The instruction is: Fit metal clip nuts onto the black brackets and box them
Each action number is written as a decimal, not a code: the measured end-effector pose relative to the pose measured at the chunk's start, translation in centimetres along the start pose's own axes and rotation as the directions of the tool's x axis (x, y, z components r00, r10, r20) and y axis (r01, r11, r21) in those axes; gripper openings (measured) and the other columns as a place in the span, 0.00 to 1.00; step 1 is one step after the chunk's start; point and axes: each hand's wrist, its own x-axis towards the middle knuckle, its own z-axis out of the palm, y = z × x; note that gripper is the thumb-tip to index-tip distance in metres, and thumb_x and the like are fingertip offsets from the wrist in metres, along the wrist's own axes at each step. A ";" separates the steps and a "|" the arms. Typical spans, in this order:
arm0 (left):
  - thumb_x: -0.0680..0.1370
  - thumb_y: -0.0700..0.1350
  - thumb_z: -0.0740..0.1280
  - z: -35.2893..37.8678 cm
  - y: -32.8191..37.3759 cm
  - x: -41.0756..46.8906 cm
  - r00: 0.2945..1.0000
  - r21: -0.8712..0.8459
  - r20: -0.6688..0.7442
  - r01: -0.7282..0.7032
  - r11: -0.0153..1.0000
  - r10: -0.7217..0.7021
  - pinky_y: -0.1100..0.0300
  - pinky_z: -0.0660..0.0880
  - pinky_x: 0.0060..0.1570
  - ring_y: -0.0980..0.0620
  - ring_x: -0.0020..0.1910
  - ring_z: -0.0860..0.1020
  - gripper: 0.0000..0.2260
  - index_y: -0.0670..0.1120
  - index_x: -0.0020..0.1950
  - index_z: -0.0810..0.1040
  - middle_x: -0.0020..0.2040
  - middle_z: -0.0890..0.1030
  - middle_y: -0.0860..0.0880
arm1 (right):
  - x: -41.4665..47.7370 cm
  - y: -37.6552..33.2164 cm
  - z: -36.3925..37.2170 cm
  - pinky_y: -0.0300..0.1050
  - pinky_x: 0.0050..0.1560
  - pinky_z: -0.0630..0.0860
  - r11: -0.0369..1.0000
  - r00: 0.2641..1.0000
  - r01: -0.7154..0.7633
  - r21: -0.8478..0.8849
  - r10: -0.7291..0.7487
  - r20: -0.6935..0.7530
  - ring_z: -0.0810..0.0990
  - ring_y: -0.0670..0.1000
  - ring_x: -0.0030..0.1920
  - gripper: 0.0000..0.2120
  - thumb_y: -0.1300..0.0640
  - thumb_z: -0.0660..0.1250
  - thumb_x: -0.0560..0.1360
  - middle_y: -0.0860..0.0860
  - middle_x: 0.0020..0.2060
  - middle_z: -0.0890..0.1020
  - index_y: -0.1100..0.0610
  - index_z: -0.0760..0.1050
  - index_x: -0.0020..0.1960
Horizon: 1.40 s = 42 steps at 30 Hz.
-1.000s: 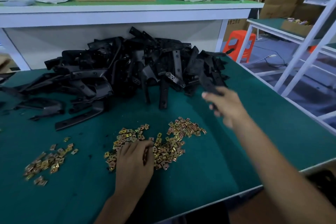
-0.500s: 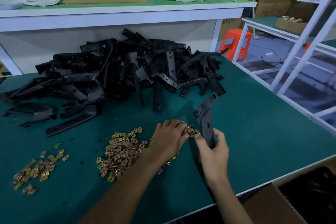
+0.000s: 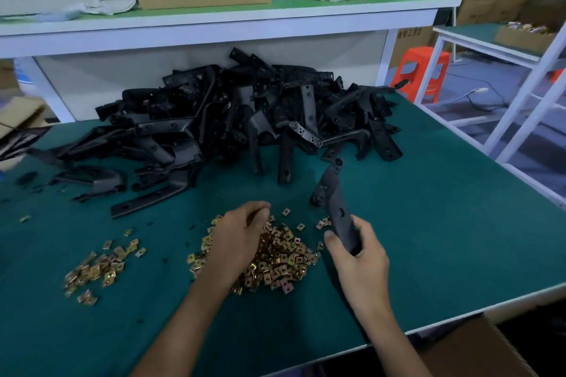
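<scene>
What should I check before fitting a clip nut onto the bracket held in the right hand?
1. Bracket secured: right hand grips the black bracket by its lower end: ok.
2. Bracket's upper end free of the fingers, holes showing: ok.
3. Nut picked: left hand is curled over the clip nut pile; whether it holds a nut: cannot tell.
4. Nut seated on bracket: none visible on it: not ok.
5. Box ready: cardboard box at lower right, inside hidden: cannot tell.

Left hand [image 3: 242, 242] curled, palm down; right hand [image 3: 358, 257] grips black bracket [image 3: 332, 193].
</scene>
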 end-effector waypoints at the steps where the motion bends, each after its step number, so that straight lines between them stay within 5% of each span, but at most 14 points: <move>1: 0.83 0.51 0.64 -0.4 -0.2 -0.3 1.000 -0.030 -0.006 0.014 0.999 -0.014 0.78 0.68 0.47 0.68 0.51 0.77 0.11 0.54 0.62 0.82 0.55 0.83 0.59 | -0.4 -0.1 0.5 0.29 0.38 0.72 1.000 1.000 0.010 0.004 -0.010 0.026 0.80 0.39 0.41 0.12 0.55 0.75 0.75 0.36 0.42 0.83 0.42 0.78 0.54; 6: 0.81 0.48 0.69 -1.9 -0.1 -2.7 0.986 -0.397 -0.040 0.133 0.908 -0.162 0.65 0.76 0.54 0.64 0.52 0.81 0.07 0.58 0.53 0.86 0.50 0.86 0.57 | -2.4 0.4 2.2 0.33 0.38 0.74 0.999 0.994 0.029 -0.033 -0.026 0.103 0.80 0.42 0.40 0.16 0.53 0.76 0.73 0.40 0.41 0.84 0.39 0.77 0.56; 11: 0.83 0.40 0.65 -2.8 1.1 -4.3 0.962 -0.725 0.059 0.225 0.652 -0.266 0.63 0.80 0.43 0.52 0.45 0.84 0.07 0.44 0.56 0.83 0.47 0.87 0.46 | -2.4 0.6 2.2 0.33 0.37 0.73 0.988 0.984 0.100 -0.121 -0.080 0.159 0.81 0.43 0.40 0.19 0.53 0.76 0.73 0.39 0.41 0.84 0.34 0.74 0.55; 16: 0.85 0.41 0.61 -3.5 2.2 -5.2 0.966 -0.790 0.151 0.246 0.561 -0.211 0.48 0.78 0.56 0.50 0.47 0.83 0.06 0.40 0.56 0.75 0.48 0.86 0.45 | -2.7 0.6 2.4 0.36 0.38 0.75 0.978 0.975 0.129 -0.161 -0.095 0.203 0.82 0.42 0.40 0.18 0.52 0.76 0.73 0.38 0.41 0.84 0.38 0.74 0.57; 21: 0.83 0.42 0.64 -3.6 1.9 -5.6 0.964 -0.782 0.146 0.250 0.570 -0.223 0.52 0.75 0.48 0.45 0.46 0.77 0.04 0.45 0.52 0.78 0.46 0.81 0.43 | -2.9 0.4 2.6 0.48 0.42 0.79 0.975 0.974 0.133 -0.181 -0.094 0.208 0.82 0.44 0.40 0.20 0.52 0.77 0.73 0.38 0.41 0.84 0.39 0.73 0.59; 25: 0.81 0.38 0.66 -3.4 2.0 -5.9 0.965 -0.830 0.138 0.237 0.506 -0.224 0.59 0.80 0.50 0.48 0.50 0.83 0.08 0.43 0.51 0.85 0.53 0.85 0.42 | -3.0 0.3 2.6 0.50 0.42 0.80 0.968 0.968 0.157 -0.196 -0.111 0.225 0.82 0.45 0.39 0.20 0.51 0.76 0.73 0.38 0.41 0.83 0.38 0.72 0.59; 29: 0.79 0.35 0.68 -3.4 1.9 -5.7 0.953 -0.846 0.095 0.230 0.482 -0.288 0.52 0.80 0.56 0.46 0.51 0.83 0.10 0.46 0.56 0.85 0.53 0.85 0.40 | -3.1 0.4 2.5 0.50 0.41 0.80 0.969 0.967 0.159 -0.191 -0.113 0.229 0.81 0.45 0.38 0.20 0.51 0.77 0.73 0.39 0.40 0.84 0.40 0.73 0.60; 32: 0.79 0.35 0.68 -3.4 2.1 -5.8 0.946 -0.861 0.113 0.245 0.445 -0.304 0.58 0.82 0.48 0.48 0.49 0.85 0.09 0.45 0.50 0.87 0.51 0.86 0.41 | -3.0 0.5 2.5 0.47 0.41 0.79 0.966 0.966 0.167 -0.196 -0.121 0.229 0.81 0.44 0.38 0.21 0.51 0.76 0.73 0.38 0.40 0.83 0.39 0.73 0.60; 38: 0.78 0.37 0.70 -3.0 2.1 -5.9 0.918 -0.863 0.128 0.290 0.414 -0.376 0.60 0.81 0.42 0.50 0.46 0.85 0.07 0.40 0.56 0.82 0.50 0.87 0.43 | -3.0 0.5 2.5 0.37 0.38 0.75 0.957 0.963 0.202 -0.209 -0.156 0.221 0.81 0.42 0.38 0.19 0.54 0.77 0.74 0.37 0.39 0.82 0.43 0.75 0.61; 42: 0.78 0.37 0.70 -2.8 2.3 -5.9 0.894 -0.873 0.119 0.302 0.384 -0.432 0.62 0.80 0.37 0.51 0.42 0.85 0.04 0.42 0.52 0.82 0.46 0.87 0.46 | -2.9 0.6 2.6 0.39 0.37 0.75 0.940 0.955 0.239 -0.244 -0.182 0.232 0.79 0.45 0.35 0.20 0.56 0.77 0.74 0.41 0.36 0.81 0.44 0.75 0.62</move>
